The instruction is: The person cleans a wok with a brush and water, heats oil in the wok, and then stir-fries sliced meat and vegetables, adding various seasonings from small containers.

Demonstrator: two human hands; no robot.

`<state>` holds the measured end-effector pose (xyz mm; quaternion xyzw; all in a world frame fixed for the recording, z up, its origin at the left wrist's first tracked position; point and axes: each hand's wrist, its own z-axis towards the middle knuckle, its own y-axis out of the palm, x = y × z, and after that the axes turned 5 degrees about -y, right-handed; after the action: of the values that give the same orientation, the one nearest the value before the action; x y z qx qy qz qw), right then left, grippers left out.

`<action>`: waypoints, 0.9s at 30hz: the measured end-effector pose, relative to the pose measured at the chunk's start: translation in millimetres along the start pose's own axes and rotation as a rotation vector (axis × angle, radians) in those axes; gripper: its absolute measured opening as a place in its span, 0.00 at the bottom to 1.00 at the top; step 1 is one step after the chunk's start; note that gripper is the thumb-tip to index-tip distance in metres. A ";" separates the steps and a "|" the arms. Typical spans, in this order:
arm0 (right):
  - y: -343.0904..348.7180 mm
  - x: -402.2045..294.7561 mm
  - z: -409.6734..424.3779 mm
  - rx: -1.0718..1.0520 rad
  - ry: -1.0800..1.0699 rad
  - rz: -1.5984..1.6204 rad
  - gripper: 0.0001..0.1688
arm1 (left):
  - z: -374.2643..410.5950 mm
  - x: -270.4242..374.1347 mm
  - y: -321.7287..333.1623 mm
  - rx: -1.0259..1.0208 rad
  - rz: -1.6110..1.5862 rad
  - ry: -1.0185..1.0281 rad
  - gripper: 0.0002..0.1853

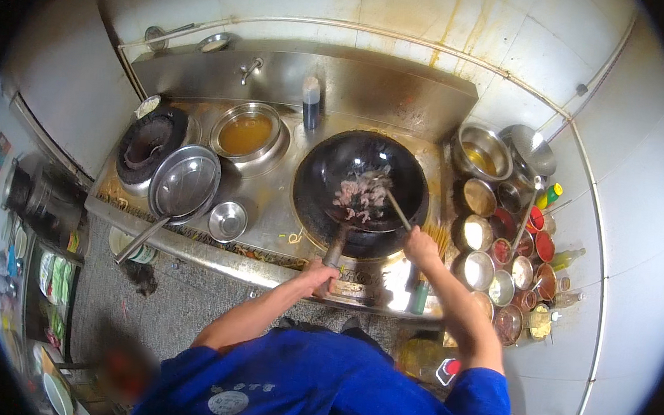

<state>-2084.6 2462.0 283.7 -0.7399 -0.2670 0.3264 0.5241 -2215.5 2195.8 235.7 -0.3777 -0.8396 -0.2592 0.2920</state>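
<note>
My left hand [320, 278] grips the handle [338, 246] of a black wok [336, 149] at the front edge of the steel stove. In my right hand [422, 245] is the long shaft of a ladle or wok spatula [400, 210], slanting into the wok. Its head lies at the far side of the food and is partly hidden or blurred. Pale pinkish pieces that look like sliced meat [359, 198] are gathered in the wok's lower middle. A brush with tan bristles [436, 239] and a green handle [419, 299] lies beside my right hand.
Left of the wok are a pot of brownish liquid [245, 135], a long-handled strainer [184, 184], a small steel bowl [228, 221] and another burner [150, 143]. A bottle of dark liquid [311, 105] stands behind. Several seasoning bowls [478, 270] and an oil pot [484, 151] crowd the right.
</note>
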 end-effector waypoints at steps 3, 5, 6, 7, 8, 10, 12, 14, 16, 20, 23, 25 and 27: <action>15.6 -15.0 5.3 0.006 -0.012 0.085 0.17 | -6.4 -19.4 -8.2 0.020 0.004 -0.007 0.03; 19.7 -6.8 -2.5 -0.116 -0.105 -0.019 0.19 | 11.1 -20.9 -22.6 0.033 0.016 0.017 0.03; 27.3 11.8 -15.2 -0.177 -0.165 -0.066 0.19 | 9.5 -19.9 -16.4 0.012 -0.003 0.025 0.03; 30.1 27.5 -21.8 -0.239 -0.229 -0.111 0.19 | -0.8 -15.0 -5.9 -0.006 -0.021 0.032 0.03; 29.2 42.1 -20.6 -0.207 -0.194 -0.101 0.19 | -5.6 -12.4 0.0 -0.023 -0.040 0.040 0.03; 17.5 56.4 -19.2 -0.145 -0.145 -0.087 0.18 | 3.4 -15.1 -7.6 -0.024 0.007 -0.001 0.03; 9.3 44.1 -3.5 -0.104 -0.068 -0.032 0.18 | 18.0 -23.3 -17.9 0.007 0.028 -0.033 0.03; 2.8 21.8 13.5 -0.069 -0.032 0.001 0.20 | 13.4 -16.1 -7.1 -0.002 0.040 0.016 0.03; 19.6 -4.9 12.6 -0.074 -0.102 0.017 0.23 | -17.5 4.4 2.1 -0.058 0.034 -0.001 0.02; -13.8 -20.5 -34.5 -0.242 -0.161 0.012 0.22 | 7.1 -20.2 -31.1 -0.015 -0.002 -0.046 0.03; -13.2 2.7 -23.4 -0.202 -0.117 -0.106 0.19 | -2.7 -8.6 -10.4 -0.027 -0.015 -0.031 0.04; 5.4 -4.6 10.0 -0.005 -0.189 -0.074 0.15 | 3.5 -9.4 -12.1 -0.014 0.028 -0.048 0.04; 49.4 18.2 50.8 0.134 -0.096 -0.085 0.16 | 8.0 4.0 -5.0 -0.071 0.078 -0.083 0.04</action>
<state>-2109.0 2490.7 221.1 -0.6746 -0.3006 0.3562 0.5724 -2223.9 2200.1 231.8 -0.4308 -0.8258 -0.2614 0.2534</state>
